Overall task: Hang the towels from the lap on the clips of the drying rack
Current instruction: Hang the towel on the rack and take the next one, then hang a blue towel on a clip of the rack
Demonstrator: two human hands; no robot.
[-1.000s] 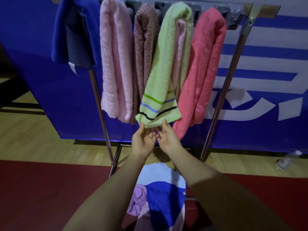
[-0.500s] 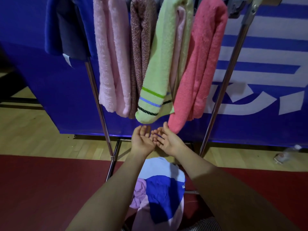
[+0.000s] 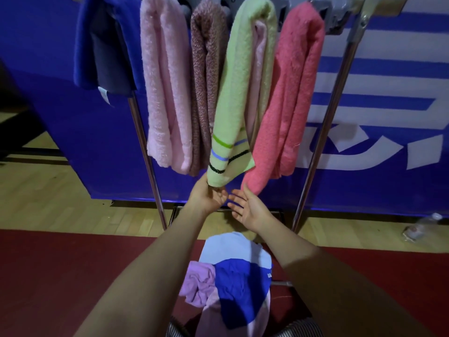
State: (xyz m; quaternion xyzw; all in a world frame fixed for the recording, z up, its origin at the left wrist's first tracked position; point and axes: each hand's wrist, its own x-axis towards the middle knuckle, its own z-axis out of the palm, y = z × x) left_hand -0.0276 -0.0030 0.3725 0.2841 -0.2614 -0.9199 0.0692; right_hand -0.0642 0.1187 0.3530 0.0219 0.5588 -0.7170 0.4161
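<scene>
As left hand point(image 3: 209, 198) touches green towel point(image 3: 243, 93), right hand point(image 3: 248, 208) lies open.

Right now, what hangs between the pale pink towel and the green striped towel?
A mottled brownish-pink towel hangs there on the rack, as the head view shows.

Left hand point(image 3: 207, 198) is back up versus 0.5 s ago, thumb now against the bottom-left corner of green towel point(image 3: 233, 117); grip unclear. Right hand point(image 3: 250, 207) has split off from it, palm up, fingers spread, just under the tip of coral towel point(image 3: 291, 105).
</scene>
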